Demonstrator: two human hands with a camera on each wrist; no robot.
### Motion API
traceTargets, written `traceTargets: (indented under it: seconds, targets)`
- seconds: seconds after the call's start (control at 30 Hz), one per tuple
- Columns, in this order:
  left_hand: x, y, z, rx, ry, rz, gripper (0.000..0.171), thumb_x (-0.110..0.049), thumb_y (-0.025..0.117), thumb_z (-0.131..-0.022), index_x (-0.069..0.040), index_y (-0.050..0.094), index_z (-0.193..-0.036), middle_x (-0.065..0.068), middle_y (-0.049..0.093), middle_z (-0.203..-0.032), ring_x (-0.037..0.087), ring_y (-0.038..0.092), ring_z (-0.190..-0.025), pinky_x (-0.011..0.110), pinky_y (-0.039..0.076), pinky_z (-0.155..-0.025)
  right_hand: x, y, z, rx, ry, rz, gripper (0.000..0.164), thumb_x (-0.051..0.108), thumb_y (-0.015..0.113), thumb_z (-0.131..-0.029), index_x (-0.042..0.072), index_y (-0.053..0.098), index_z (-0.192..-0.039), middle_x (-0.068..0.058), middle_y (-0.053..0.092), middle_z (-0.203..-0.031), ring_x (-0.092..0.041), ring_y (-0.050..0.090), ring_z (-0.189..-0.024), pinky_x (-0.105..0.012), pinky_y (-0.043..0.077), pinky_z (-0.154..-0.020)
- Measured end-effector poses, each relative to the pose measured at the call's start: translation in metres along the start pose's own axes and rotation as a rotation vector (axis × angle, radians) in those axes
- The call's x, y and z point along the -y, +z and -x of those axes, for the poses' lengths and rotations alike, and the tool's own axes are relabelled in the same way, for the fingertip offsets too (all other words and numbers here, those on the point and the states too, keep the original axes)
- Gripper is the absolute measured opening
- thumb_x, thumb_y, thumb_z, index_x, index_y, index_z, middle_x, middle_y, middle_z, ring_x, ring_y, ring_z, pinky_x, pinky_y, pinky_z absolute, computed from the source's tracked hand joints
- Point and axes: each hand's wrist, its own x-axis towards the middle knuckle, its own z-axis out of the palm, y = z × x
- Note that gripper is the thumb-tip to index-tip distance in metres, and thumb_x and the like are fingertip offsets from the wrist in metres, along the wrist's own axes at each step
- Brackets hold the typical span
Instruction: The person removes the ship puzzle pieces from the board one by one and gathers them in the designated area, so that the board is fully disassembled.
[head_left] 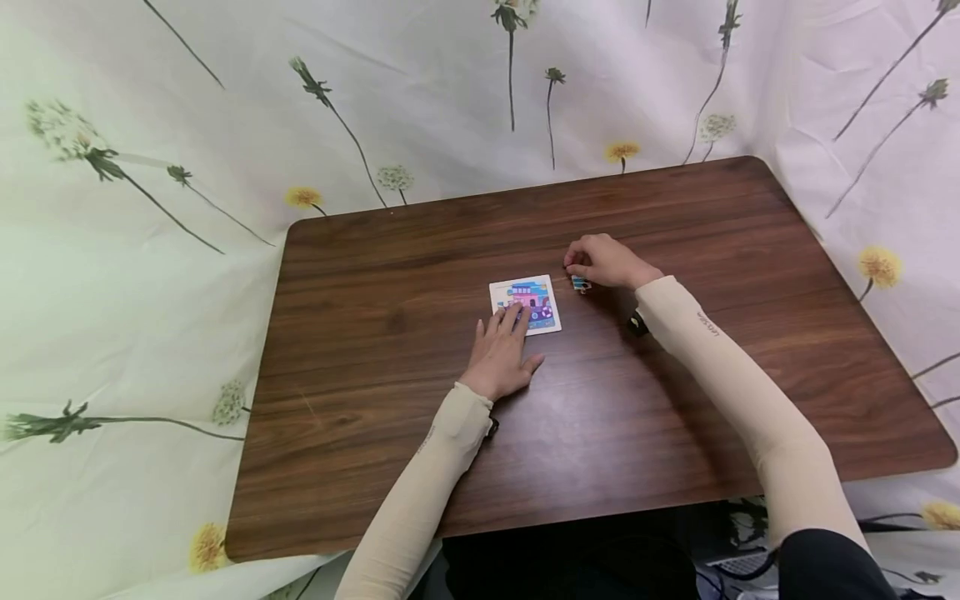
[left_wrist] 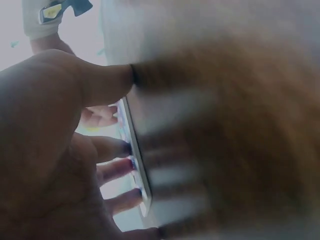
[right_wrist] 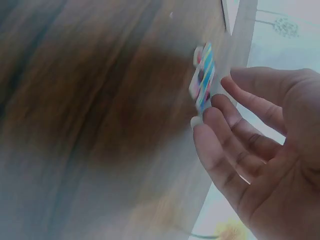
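Note:
A white-bordered square picture board (head_left: pixel 556 310) with a colourful vehicle picture, like a small jigsaw puzzle, lies on the table. My left hand (head_left: pixel 501 354) rests its spread fingertips on the board's near part; in the left wrist view the fingers (left_wrist: pixel 119 170) reach its edge while the thumb stays off it. To the right of the board, my right hand (head_left: pixel 606 260) hovers low with bent fingers. Small striped puzzle pieces (right_wrist: pixel 204 77) in blue and white lie right at its fingertips, partly covered by the hand in the head view. Nothing shows between thumb and fingers.
The brown wooden table (head_left: pixel 360 333) has rounded corners and stands against a flower-printed cloth (head_left: pixel 450 100). Cables and dark items (head_left: pixel 742 550) lie below the near edge on the right. Each wrist wears a dark device (head_left: pixel 637 323).

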Motion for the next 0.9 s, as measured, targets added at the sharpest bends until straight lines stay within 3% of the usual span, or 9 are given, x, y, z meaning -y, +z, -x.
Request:
traceTargets:
  seconds: [0.27, 0.47, 0.63, 0.9]
  targets:
    - [0.0, 0.004, -0.001, -0.006, 0.026, 0.002, 0.085, -0.055, 0.055, -0.103, -0.015, 0.019, -0.168, 0.007, 0.021, -0.175, 0.035, 0.022, -0.161, 0.065, 0.023, -0.127, 0.02, 0.011, -0.014, 0.009, -0.061, -0.055, 0.016, 0.012, 0.065, -0.103, 0.004, 0.075, -0.111, -0.015, 0.074, -0.107, -0.026, 0.067, -0.089, -0.044, 0.057, -0.084]
    - [0.001, 0.003, 0.0, 0.01, 0.021, 0.01, 0.085, -0.055, 0.056, -0.103, -0.016, 0.018, -0.169, 0.006, 0.02, -0.175, 0.035, 0.021, -0.161, 0.065, 0.023, -0.128, 0.036, 0.023, -0.024, 0.046, -0.156, -0.124, 0.014, 0.01, 0.07, -0.099, 0.004, 0.076, -0.11, -0.014, 0.073, -0.11, -0.028, 0.068, -0.102, -0.047, 0.056, -0.095]
    - [0.002, 0.002, 0.0, -0.001, 0.034, 0.014, 0.087, -0.055, 0.056, -0.103, -0.015, 0.017, -0.169, 0.006, 0.018, -0.176, 0.036, 0.02, -0.161, 0.065, 0.022, -0.128, 0.045, 0.03, -0.031, 0.093, -0.184, -0.164, 0.02, 0.016, 0.075, -0.097, 0.006, 0.076, -0.114, -0.013, 0.071, -0.115, -0.03, 0.066, -0.11, -0.049, 0.053, -0.103]
    - [0.004, 0.0, 0.003, -0.02, 0.033, 0.006, 0.087, -0.054, 0.057, -0.103, -0.013, 0.018, -0.168, 0.007, 0.019, -0.176, 0.037, 0.021, -0.16, 0.066, 0.023, -0.127, 0.057, 0.037, -0.041, 0.151, -0.205, -0.12, 0.027, 0.022, 0.079, -0.094, 0.008, 0.075, -0.117, -0.011, 0.066, -0.116, -0.029, 0.062, -0.111, -0.048, 0.052, -0.104]
